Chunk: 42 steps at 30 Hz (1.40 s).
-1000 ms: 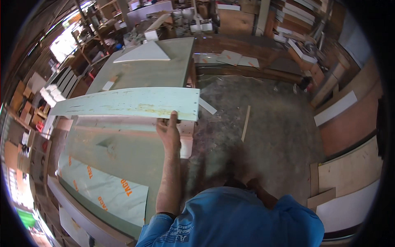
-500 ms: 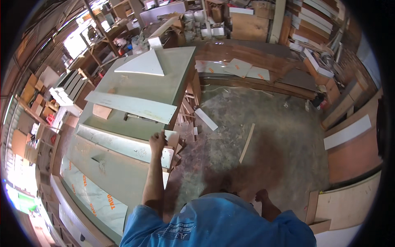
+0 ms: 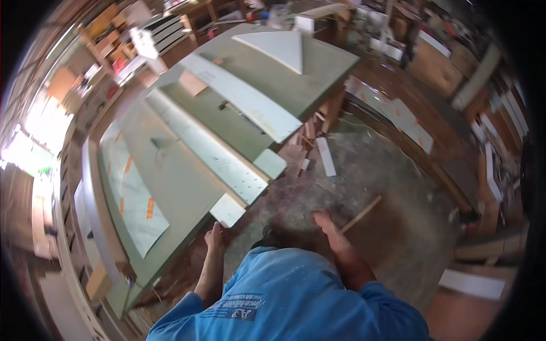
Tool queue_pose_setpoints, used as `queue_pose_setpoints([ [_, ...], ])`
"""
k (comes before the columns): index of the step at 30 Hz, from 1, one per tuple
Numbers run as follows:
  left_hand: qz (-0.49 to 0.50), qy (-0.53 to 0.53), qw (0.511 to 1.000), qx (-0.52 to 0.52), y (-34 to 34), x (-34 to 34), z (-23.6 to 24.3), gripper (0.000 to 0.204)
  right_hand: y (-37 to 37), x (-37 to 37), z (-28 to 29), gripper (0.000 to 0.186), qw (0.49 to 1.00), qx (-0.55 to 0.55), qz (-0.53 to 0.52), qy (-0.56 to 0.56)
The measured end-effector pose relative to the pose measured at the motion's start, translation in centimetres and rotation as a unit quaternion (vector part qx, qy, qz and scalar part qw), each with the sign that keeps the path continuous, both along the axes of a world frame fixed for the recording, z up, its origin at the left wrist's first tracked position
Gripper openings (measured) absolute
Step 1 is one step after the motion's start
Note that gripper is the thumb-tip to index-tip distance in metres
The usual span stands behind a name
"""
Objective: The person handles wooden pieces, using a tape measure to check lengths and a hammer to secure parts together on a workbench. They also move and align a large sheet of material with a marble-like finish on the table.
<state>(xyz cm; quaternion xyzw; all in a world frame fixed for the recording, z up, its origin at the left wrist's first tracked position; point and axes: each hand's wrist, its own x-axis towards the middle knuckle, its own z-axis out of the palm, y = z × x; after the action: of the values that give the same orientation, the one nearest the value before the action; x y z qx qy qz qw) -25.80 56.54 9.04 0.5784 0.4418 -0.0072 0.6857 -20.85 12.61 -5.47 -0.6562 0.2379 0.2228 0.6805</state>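
Note:
My left hand is low beside the near edge of the green-topped workbench, just below the corner of a small white panel. Blur hides its fingers, and whether it touches the panel is unclear. Over the floor, apart from everything, my right hand is open with its fingers stretched forward. Across the bench lie a long white board with dark specks, a small pale rounded panel and another long white board. Between the two boards rests a hammer-like tool.
A white triangular panel lies at the bench's far end, and a marble-patterned sheet at its left. Wood offcuts, a white strip and a thin wooden stick are on the floor. Stacked sheets stand right of the bench.
The view has swung, so the bench appears tilted. My left hand has come away from the speckled board's end to the bench's near edge. My right hand has moved forward from beside my body.

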Motion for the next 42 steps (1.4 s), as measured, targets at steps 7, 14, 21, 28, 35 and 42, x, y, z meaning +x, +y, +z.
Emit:
queue_pose_setpoints([
  [7,0.088,0.031,0.986,-0.138,0.2,0.5,-3.0,0.059,12.2,11.0,13.9,0.057,0.987,0.136,0.085,0.023],
  [14,0.128,0.003,0.971,-0.204,0.4,3.0,-4.2,0.057,15.9,17.1,13.8,0.065,0.989,0.138,-0.019,0.052],
  [21,0.165,-0.039,0.966,-0.195,-0.3,3.2,-5.2,0.040,15.4,19.3,12.0,0.055,0.985,0.151,0.025,0.086],
  [28,0.185,-0.041,0.969,-0.160,-0.9,3.2,-4.2,0.040,13.7,23.2,10.0,0.050,0.983,0.113,0.068,0.125],
  [35,0.175,0.001,0.984,0.005,-0.9,2.8,8.8,0.044,13.9,22.3,21.1,0.046,0.967,0.199,0.090,0.131],
  [42,0.067,0.073,0.936,0.337,-1.9,-0.2,6.5,0.038,18.4,22.3,31.3,0.043,0.923,0.228,0.309,-0.028],
])
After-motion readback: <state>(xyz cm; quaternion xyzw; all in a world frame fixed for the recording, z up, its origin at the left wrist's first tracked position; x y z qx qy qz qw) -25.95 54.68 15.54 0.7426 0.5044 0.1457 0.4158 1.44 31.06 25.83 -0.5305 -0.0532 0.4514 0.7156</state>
